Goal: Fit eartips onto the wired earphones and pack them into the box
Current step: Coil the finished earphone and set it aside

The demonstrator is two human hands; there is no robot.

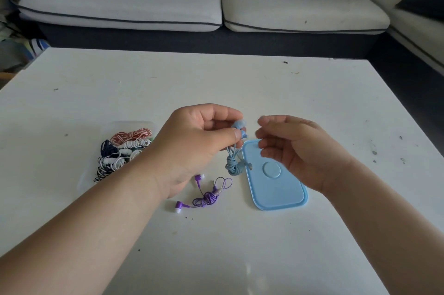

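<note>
My left hand [197,143] pinches the light blue wired earphones [234,162] by their buds, and the coiled cable hangs down from the fingers to the table. A pale blue eartip shows at my fingertips. My right hand [295,150] hovers just right of the buds with fingers loosely curled; it is blurred and I see nothing held in it. Under my right hand lies the light blue box lid [276,182], flat on the table. Purple earphones [204,196] lie loose in front of my left hand.
A clear box [115,126] at the left holds several coiled earphones in white, red, and dark colours. All of this sits on a white table [312,102]. A pale sofa [216,6] stands beyond the table's far edge.
</note>
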